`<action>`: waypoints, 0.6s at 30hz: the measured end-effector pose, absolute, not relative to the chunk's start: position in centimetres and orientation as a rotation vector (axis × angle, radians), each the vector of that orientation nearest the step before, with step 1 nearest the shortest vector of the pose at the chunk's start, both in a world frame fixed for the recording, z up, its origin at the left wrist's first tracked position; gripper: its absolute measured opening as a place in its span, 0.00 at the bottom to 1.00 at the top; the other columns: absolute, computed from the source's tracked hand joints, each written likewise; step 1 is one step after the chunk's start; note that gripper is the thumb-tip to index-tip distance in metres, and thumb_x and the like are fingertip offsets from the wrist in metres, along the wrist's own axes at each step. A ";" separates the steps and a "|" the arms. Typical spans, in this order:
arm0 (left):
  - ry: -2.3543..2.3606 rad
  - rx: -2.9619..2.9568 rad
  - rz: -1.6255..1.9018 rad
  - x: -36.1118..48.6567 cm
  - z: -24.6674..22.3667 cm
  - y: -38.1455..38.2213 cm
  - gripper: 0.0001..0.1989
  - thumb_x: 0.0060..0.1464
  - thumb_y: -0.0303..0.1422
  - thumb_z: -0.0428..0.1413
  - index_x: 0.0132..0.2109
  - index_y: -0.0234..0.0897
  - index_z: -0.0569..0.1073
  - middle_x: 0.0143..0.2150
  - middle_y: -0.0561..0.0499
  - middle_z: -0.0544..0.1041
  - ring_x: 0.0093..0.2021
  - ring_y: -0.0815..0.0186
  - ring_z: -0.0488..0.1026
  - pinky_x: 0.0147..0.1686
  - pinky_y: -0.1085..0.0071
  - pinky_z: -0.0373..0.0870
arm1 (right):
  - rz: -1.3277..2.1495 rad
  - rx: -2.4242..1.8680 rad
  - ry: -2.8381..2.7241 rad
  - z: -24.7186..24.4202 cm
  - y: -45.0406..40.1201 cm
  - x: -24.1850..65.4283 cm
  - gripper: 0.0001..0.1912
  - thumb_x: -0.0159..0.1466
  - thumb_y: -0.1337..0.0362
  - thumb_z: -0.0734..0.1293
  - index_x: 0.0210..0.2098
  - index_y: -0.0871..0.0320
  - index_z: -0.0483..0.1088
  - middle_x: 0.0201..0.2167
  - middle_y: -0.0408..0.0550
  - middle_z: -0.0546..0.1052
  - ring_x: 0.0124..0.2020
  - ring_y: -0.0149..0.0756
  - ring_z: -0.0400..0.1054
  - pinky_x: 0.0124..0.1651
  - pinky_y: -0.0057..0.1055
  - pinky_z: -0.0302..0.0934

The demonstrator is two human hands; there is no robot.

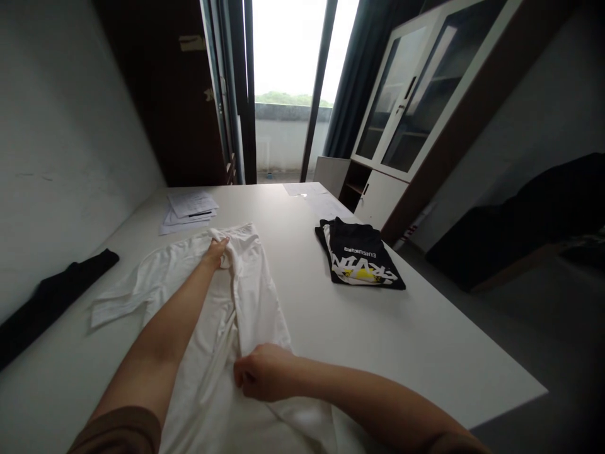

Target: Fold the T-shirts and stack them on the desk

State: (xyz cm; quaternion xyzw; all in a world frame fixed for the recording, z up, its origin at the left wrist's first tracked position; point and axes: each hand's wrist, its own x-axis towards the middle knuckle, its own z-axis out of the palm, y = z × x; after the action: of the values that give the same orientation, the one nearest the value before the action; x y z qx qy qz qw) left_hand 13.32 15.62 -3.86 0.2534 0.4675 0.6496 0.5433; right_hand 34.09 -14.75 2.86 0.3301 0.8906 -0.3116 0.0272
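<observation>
A white T-shirt (193, 328) lies spread over the near left part of the table, one sleeve stretched out to the left. Its right side is folded inward in a long strip, with creases along the middle. My left hand (217, 252) is closed on the cloth near the far end of the shirt. Closer to me, my right hand (265, 372) is curled into a fist with the folded side pinched in it. The shirt's near end runs out of the bottom of the view.
Folded black T-shirts (362, 255) with white and yellow print lie stacked on the white table (425, 334), toward its right edge. Papers (189, 211) with a pen are at the far left. Dark cloth (61, 287) lies along the left side. A glass-door cabinet (411, 88) stands beyond.
</observation>
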 end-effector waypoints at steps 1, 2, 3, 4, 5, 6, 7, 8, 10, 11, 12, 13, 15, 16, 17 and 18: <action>1.173 0.643 1.535 13.3 -3.9 15.4 0.13 0.50 0.20 0.63 0.40 0.35 0.70 0.30 0.54 0.76 0.38 0.64 0.77 0.52 0.63 0.71 | -0.939 1.013 2.741 2.9 -14.9 34.1 0.11 0.62 0.64 0.66 0.42 0.52 0.78 0.32 0.43 0.81 0.33 0.36 0.75 0.36 0.27 0.60; 1.233 0.681 1.527 13.3 -3.9 15.1 0.14 0.48 0.18 0.64 0.39 0.35 0.70 0.30 0.54 0.75 0.39 0.63 0.77 0.52 0.63 0.70 | -0.928 1.005 2.740 3.0 -15.0 34.1 0.11 0.62 0.64 0.66 0.43 0.52 0.77 0.33 0.43 0.81 0.34 0.36 0.76 0.37 0.26 0.60; 1.288 0.712 1.520 13.1 -3.8 14.9 0.15 0.46 0.17 0.63 0.38 0.35 0.70 0.30 0.54 0.76 0.41 0.61 0.77 0.53 0.63 0.70 | -0.930 0.987 2.745 3.1 -15.0 34.2 0.11 0.63 0.64 0.66 0.44 0.52 0.77 0.34 0.43 0.82 0.35 0.36 0.76 0.37 0.26 0.60; 1.338 0.742 1.516 12.8 -3.7 14.6 0.15 0.45 0.16 0.63 0.37 0.36 0.70 0.30 0.53 0.76 0.45 0.59 0.77 0.54 0.63 0.69 | -0.939 0.957 2.752 3.3 -15.0 34.4 0.12 0.63 0.63 0.67 0.46 0.52 0.77 0.35 0.42 0.82 0.36 0.36 0.76 0.37 0.26 0.61; 1.383 0.768 1.513 12.4 -3.6 14.4 0.15 0.44 0.15 0.62 0.35 0.37 0.70 0.30 0.51 0.76 0.49 0.56 0.76 0.55 0.62 0.67 | -0.951 0.913 2.754 3.6 -15.0 34.7 0.13 0.64 0.62 0.67 0.47 0.52 0.76 0.36 0.43 0.82 0.36 0.35 0.76 0.38 0.25 0.61; 1.420 0.785 1.515 12.0 -3.5 14.1 0.15 0.43 0.14 0.61 0.33 0.38 0.69 0.31 0.50 0.77 0.54 0.53 0.74 0.58 0.61 0.65 | -0.957 0.861 2.747 3.8 -14.9 35.0 0.14 0.64 0.61 0.68 0.49 0.52 0.76 0.36 0.43 0.82 0.37 0.36 0.76 0.38 0.25 0.61; 1.467 0.807 1.514 11.4 -3.4 13.9 0.16 0.42 0.15 0.61 0.32 0.39 0.69 0.33 0.48 0.77 0.59 0.51 0.72 0.60 0.60 0.62 | -0.956 0.806 2.733 4.1 -14.8 35.4 0.16 0.64 0.60 0.69 0.51 0.52 0.75 0.35 0.43 0.82 0.37 0.36 0.76 0.38 0.26 0.61; 1.536 0.843 1.505 10.8 -3.3 13.7 0.16 0.42 0.15 0.61 0.32 0.40 0.69 0.35 0.46 0.78 0.63 0.48 0.69 0.63 0.58 0.59 | -0.956 0.744 2.712 4.3 -14.8 35.8 0.18 0.64 0.59 0.70 0.53 0.52 0.74 0.33 0.43 0.81 0.36 0.37 0.76 0.38 0.26 0.62; 1.741 0.966 1.444 9.6 -3.3 13.4 0.15 0.43 0.18 0.62 0.35 0.41 0.71 0.41 0.42 0.79 0.66 0.44 0.64 0.66 0.53 0.54 | -0.965 0.628 2.664 4.7 -14.8 36.6 0.22 0.62 0.60 0.73 0.55 0.50 0.73 0.27 0.40 0.78 0.33 0.37 0.75 0.39 0.27 0.62; 1.853 1.049 1.398 9.1 -3.4 13.2 0.15 0.44 0.20 0.62 0.39 0.41 0.72 0.45 0.40 0.79 0.66 0.42 0.64 0.66 0.50 0.52 | -0.979 0.588 2.648 4.8 -14.9 36.9 0.22 0.61 0.61 0.74 0.55 0.49 0.74 0.25 0.38 0.77 0.32 0.37 0.75 0.39 0.27 0.62; 1.954 1.146 1.345 8.7 -3.5 13.0 0.17 0.45 0.22 0.62 0.43 0.40 0.73 0.48 0.38 0.78 0.66 0.40 0.65 0.66 0.48 0.53 | -1.005 0.559 2.636 4.8 -15.0 37.1 0.21 0.60 0.63 0.74 0.52 0.49 0.74 0.24 0.36 0.75 0.30 0.36 0.74 0.39 0.26 0.61; 2.032 1.250 1.296 8.5 -3.6 12.7 0.20 0.47 0.23 0.62 0.49 0.39 0.73 0.52 0.35 0.77 0.64 0.39 0.66 0.65 0.47 0.54 | -1.045 0.535 2.624 4.8 -15.1 37.3 0.18 0.59 0.65 0.75 0.49 0.48 0.75 0.23 0.35 0.74 0.29 0.34 0.73 0.40 0.26 0.61; 2.125 1.471 1.224 8.4 -3.9 12.1 0.26 0.50 0.25 0.60 0.57 0.37 0.71 0.59 0.31 0.72 0.64 0.39 0.66 0.63 0.47 0.58 | -1.180 0.486 2.578 4.6 -15.3 37.3 0.13 0.58 0.67 0.76 0.43 0.49 0.76 0.24 0.33 0.73 0.29 0.31 0.71 0.41 0.24 0.61; 2.160 1.591 1.185 8.6 -3.9 11.8 0.27 0.51 0.26 0.59 0.60 0.36 0.70 0.61 0.30 0.70 0.64 0.39 0.65 0.62 0.47 0.59 | -1.277 0.453 2.540 4.5 -15.4 37.2 0.11 0.59 0.68 0.75 0.40 0.50 0.75 0.25 0.33 0.73 0.29 0.29 0.70 0.41 0.22 0.61; 2.188 1.710 1.143 8.9 -3.9 11.5 0.28 0.53 0.27 0.58 0.62 0.35 0.69 0.62 0.29 0.68 0.64 0.39 0.64 0.62 0.47 0.60 | -1.384 0.420 2.496 4.3 -15.4 37.0 0.10 0.59 0.68 0.75 0.38 0.52 0.75 0.25 0.33 0.73 0.29 0.28 0.70 0.41 0.21 0.61; 2.202 1.824 1.105 9.3 -3.9 11.2 0.27 0.55 0.28 0.57 0.62 0.34 0.69 0.63 0.29 0.66 0.65 0.39 0.62 0.61 0.47 0.60 | -1.491 0.394 2.448 4.1 -15.4 36.8 0.09 0.60 0.69 0.75 0.37 0.53 0.74 0.25 0.33 0.73 0.30 0.26 0.70 0.42 0.20 0.61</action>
State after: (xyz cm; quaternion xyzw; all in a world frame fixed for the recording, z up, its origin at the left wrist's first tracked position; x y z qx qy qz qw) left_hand 9.31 11.16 -3.91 0.5946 0.7178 0.3603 0.0381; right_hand 36.80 -15.44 4.15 0.1350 0.8396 -0.5114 0.1237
